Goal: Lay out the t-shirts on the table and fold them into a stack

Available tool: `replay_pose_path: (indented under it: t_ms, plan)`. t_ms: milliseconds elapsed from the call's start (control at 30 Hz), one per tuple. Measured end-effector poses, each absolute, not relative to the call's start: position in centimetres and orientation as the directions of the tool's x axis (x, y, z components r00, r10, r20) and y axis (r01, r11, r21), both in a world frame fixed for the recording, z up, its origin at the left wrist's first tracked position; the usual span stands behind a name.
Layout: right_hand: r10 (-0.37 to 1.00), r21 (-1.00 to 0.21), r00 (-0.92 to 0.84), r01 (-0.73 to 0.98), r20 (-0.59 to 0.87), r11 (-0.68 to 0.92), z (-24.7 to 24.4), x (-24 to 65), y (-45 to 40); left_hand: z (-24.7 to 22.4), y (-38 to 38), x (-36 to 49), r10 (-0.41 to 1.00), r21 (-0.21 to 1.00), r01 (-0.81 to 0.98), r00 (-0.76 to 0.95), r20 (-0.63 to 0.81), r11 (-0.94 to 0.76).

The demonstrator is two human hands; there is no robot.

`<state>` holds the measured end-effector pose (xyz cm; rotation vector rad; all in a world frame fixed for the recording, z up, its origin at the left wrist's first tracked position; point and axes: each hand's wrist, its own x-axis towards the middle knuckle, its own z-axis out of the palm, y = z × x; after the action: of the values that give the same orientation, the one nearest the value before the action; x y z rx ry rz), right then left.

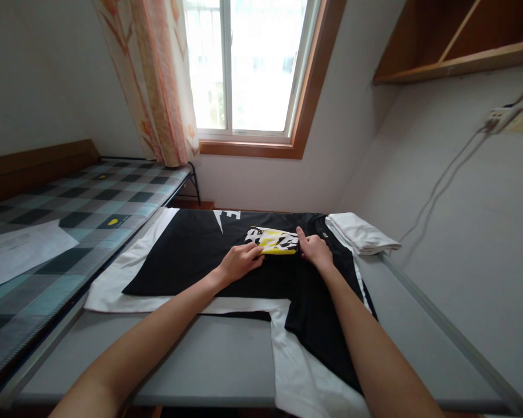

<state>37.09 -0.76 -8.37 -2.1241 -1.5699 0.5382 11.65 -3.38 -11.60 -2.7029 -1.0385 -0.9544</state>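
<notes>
A small folded cloth (273, 239) printed in yellow, white and black lies over the middle of a spread black T-shirt (192, 255). My left hand (240, 262) closes on its left end, fingers bunched together. At its right end my right hand (316, 249) grips the edge, thumb on top and fingers curled. The black T-shirt has white lettering near its far side, and its sleeve points toward me. Beneath it lies a white T-shirt (287, 360), showing along the left and near edges.
A folded white cloth (361, 233) sits at the right end of the grey table (192, 354). Left of the table is a bed with a checked mattress (82, 209) and a paper sheet (21, 252). A cable (436, 188) hangs on the right wall, below a wooden shelf (457, 64).
</notes>
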Motion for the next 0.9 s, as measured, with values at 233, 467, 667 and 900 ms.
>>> replay_pose_path:
  t_ms: [233, 467, 667, 900]
  plan:
    - [0.966, -0.907, 0.123, 0.335, -0.227, -0.256, -8.7, 35.3, -0.5, -11.7, -3.3, 11.2, 0.541, 0.221, 0.515, 0.631, 0.556, -0.828]
    - [0.975, -0.982, -0.117, 0.007, -0.191, -0.191, -8.5, 33.2, -2.1, -11.6, -2.9, 10.8, 0.729, 0.574, 0.455, 0.338, 0.596, -0.681]
    - [0.981, -0.98, -0.024, 0.053, -0.192, -0.191, -8.3, 34.2, -1.6, -11.9, -2.1, 10.9, 0.87, 0.81, 0.32, 0.145, 0.471, -0.491]
    - [0.967, -0.992, 0.236, 0.106, 0.098, 0.075, -3.1, 41.5, 2.1, -11.8, -1.6, 11.0, 0.949, 0.946, 0.106, 0.12, 0.293, -0.306]
